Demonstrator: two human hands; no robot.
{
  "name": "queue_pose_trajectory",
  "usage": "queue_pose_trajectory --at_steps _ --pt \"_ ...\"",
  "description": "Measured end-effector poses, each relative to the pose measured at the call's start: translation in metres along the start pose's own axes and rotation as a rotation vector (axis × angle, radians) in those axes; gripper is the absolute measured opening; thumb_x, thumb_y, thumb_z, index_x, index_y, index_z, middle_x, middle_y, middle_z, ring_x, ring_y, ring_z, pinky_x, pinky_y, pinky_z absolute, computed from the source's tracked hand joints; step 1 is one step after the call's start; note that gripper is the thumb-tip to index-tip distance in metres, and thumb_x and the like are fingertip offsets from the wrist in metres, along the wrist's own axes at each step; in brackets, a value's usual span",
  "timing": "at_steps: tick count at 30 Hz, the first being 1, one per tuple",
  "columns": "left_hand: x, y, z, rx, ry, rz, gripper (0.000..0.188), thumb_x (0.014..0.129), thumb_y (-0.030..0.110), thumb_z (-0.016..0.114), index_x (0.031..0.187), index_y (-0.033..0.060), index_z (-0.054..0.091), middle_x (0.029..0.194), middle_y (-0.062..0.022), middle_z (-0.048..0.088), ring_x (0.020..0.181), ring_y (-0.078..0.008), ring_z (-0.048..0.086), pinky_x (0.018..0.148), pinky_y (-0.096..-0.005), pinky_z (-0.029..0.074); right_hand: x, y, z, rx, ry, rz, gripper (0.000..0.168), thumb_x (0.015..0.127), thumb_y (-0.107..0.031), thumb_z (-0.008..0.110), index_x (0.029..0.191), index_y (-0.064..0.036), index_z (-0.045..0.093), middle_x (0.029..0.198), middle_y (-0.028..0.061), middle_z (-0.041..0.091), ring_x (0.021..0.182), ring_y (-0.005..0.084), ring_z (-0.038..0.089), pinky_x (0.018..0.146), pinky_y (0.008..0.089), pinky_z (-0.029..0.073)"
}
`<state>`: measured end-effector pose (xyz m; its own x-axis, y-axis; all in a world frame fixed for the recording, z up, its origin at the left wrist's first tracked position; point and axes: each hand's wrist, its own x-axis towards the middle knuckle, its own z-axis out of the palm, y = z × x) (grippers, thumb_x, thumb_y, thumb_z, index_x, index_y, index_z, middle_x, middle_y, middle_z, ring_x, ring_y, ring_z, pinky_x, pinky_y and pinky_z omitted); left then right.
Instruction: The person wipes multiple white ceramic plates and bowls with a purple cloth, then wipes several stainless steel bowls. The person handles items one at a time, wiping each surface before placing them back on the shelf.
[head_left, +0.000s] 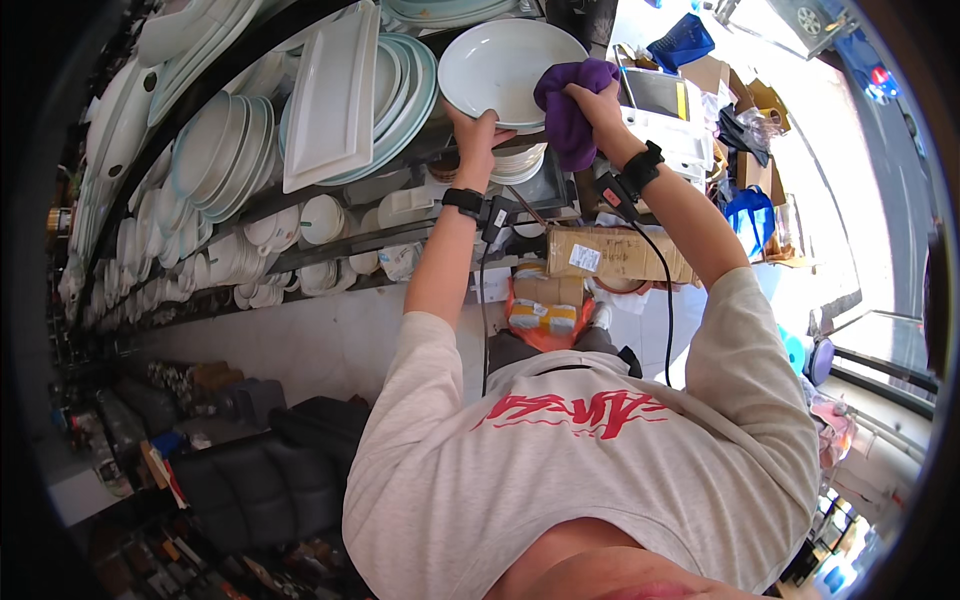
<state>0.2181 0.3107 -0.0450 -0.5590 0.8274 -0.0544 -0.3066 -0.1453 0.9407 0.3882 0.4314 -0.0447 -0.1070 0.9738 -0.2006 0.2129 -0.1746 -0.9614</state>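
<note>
A large round white plate (510, 71) tilts towards me at the top of the head view. My left hand (475, 135) grips its lower left rim, thumb on the near side. In my right hand (596, 109) is a bunched purple cloth (566, 112), pressed against the plate's right rim. Part of the cloth hangs below that hand. Left of the plate, a rectangular white platter (330, 105) leans in front of several round plates (405, 97) on the shelf.
Lower shelves (300, 255) hold many bowls and dishes. A cardboard box (615, 253) sits below my arms, with wrapped parcels (544, 307) by my feet. Cables run from both wrist straps. A black padded chair (262, 472) stands at the left, and boxes (750, 172) and blue bags crowd the right.
</note>
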Motion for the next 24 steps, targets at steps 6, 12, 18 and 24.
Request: queue_pose_trajectory --at_steps 6,12,18,24 --pt "0.016 0.021 -0.016 0.074 -0.103 -0.130 0.074 0.078 -0.005 0.052 0.139 0.0172 0.015 0.122 -0.0216 0.049 0.092 -0.0377 0.065 0.071 -0.0461 0.061 0.039 -0.012 -0.012 0.061 -0.207 -0.058 0.090 0.066 -0.034 0.076 0.135 0.002 0.031 0.122 0.0219 0.053 0.112 0.0314 0.055 0.093 0.0374 0.047" --pt "-0.028 -0.006 0.028 -0.046 0.057 -0.084 0.095 0.084 0.006 0.062 0.146 0.0237 -0.008 0.128 -0.0233 0.042 0.091 -0.0332 0.064 0.068 -0.0429 0.061 0.059 0.010 -0.020 -0.035 -0.042 -0.100 0.087 0.067 -0.034 0.074 0.135 0.002 0.032 0.123 0.0226 0.053 0.114 0.0326 0.054 0.096 0.0371 0.044" --pt "-0.008 -0.008 0.006 -0.045 0.015 -0.004 0.080 0.082 -0.002 0.048 0.143 0.0237 0.003 0.119 -0.0244 0.048 0.088 -0.0374 0.065 0.071 -0.0460 0.061 -0.007 -0.015 -0.006 -0.048 0.001 0.027 0.092 0.068 -0.035 0.074 0.138 0.002 0.026 0.125 0.0239 0.052 0.116 0.0346 0.052 0.097 0.0380 0.043" --pt "0.011 0.030 -0.014 0.088 -0.188 -0.157 0.071 0.081 -0.001 0.049 0.140 0.0160 0.014 0.117 -0.0248 0.051 0.090 -0.0402 0.065 0.072 -0.0471 0.060 0.036 -0.009 -0.021 -0.050 -0.108 -0.015 0.093 0.066 -0.038 0.076 0.136 0.002 0.031 0.125 0.0224 0.053 0.115 0.0324 0.054 0.096 0.0365 0.045"
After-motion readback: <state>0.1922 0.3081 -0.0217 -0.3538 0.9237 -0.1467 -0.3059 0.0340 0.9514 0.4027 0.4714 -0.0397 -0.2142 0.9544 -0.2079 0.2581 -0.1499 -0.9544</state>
